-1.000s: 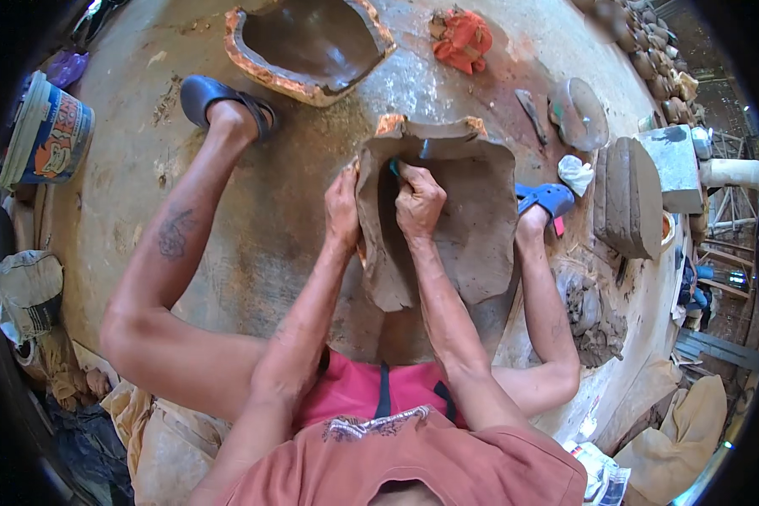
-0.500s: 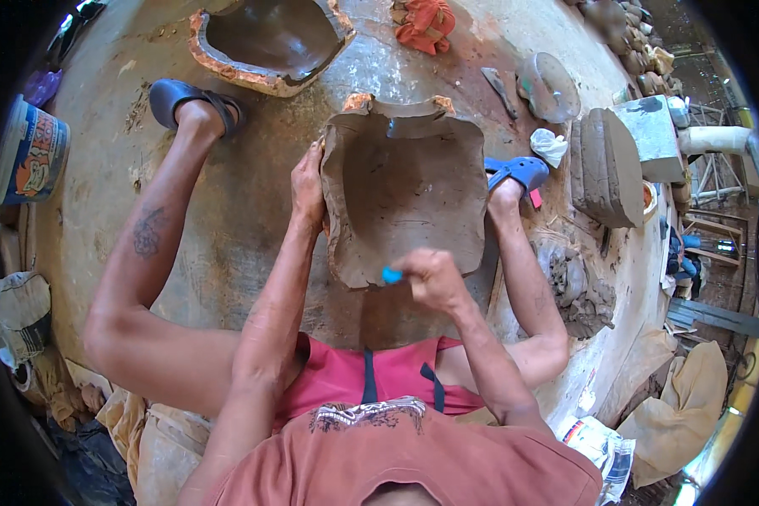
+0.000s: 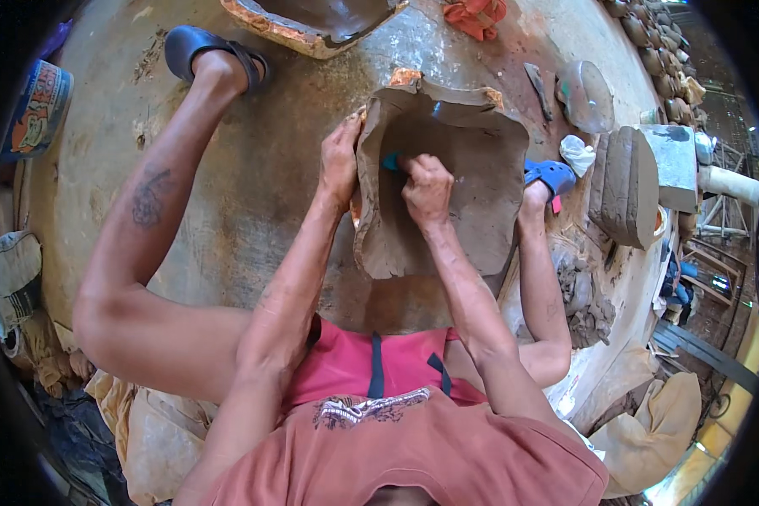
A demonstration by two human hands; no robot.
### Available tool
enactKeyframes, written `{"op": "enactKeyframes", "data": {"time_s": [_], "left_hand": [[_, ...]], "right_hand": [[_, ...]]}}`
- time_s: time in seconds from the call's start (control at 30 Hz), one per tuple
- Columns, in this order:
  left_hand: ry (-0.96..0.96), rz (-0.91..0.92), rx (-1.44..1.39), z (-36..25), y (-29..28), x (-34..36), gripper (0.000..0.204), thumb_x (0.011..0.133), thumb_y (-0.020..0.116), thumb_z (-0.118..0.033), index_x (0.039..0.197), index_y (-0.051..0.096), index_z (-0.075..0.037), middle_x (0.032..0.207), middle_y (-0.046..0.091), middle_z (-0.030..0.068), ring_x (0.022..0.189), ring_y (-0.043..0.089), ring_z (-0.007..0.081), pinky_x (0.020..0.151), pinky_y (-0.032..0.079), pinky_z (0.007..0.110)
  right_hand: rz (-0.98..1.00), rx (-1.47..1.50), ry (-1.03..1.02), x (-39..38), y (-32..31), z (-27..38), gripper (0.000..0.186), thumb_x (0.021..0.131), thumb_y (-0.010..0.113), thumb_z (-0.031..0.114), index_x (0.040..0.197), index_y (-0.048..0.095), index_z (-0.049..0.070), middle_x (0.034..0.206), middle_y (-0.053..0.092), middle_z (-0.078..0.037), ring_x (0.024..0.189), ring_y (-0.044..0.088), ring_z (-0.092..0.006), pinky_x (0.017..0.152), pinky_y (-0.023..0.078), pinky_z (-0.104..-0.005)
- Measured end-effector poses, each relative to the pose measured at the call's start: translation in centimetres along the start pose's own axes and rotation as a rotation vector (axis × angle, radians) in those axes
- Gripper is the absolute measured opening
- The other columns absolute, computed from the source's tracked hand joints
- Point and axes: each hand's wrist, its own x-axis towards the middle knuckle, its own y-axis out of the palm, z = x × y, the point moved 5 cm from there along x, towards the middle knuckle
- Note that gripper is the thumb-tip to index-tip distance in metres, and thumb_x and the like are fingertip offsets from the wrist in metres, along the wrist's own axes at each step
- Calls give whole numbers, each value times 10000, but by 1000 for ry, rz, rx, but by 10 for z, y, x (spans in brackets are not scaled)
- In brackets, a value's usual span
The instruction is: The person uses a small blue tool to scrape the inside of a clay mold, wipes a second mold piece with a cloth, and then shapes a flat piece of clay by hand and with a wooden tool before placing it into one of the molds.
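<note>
Between my legs lies a boxy mold lined with wet grey-brown clay [image 3: 468, 202], its rim uneven and its orange outer shell showing at the far corners. My left hand [image 3: 341, 164] grips the mold's left side from outside, with the fingertips near the rim. Inside the hollow, my right hand [image 3: 428, 187] is closed on a small blue scraper [image 3: 390, 161]. The scraper is at the left inner wall; its far end is partly hidden by my fingers, so I cannot tell its full shape.
A second clay-lined mold [image 3: 312, 35] lies at the far side, near an orange-red cloth [image 3: 474, 17]. To the right are a flat dark tool [image 3: 537, 90], a clear round basin [image 3: 585, 97], a white plastic bag [image 3: 577, 155], stacked clay slabs [image 3: 622, 187] and loose clay scraps [image 3: 586, 295].
My right hand has moved from above the near rim into the mold's hollow, taking the blue scraper to the left inner wall. My left hand keeps its hold; the whole view has shifted.
</note>
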Motion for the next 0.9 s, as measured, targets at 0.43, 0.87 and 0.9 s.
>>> {"op": "enactKeyframes", "data": {"time_s": [0.43,0.87,0.9], "left_hand": [[34,150,-276,14,-7,3,463,1068,523,-243,1450,525,19,1422,588,97,1305,549,193,1136,394,329],[160,28,57,10,-3,-21,465,1098,486,-248,1473,537,21,1404,623,124,1273,555,189,1101,402,320],[137,24,73,18,0,-18,464,1099,484,-253,1468,540,23,1401,625,125,1272,556,191,1099,405,321]], "right_hand": [[-179,-80,-45,21,-104,5,309,768,606,-42,1025,755,43,1055,726,-124,1005,669,-314,879,556,-432],[266,-186,-54,-31,-26,-13,188,721,673,21,881,749,83,879,641,-116,888,627,-317,815,546,-459],[318,-155,-35,-49,-38,-9,185,711,669,11,862,749,83,868,641,-122,885,634,-323,820,550,-460]]}}
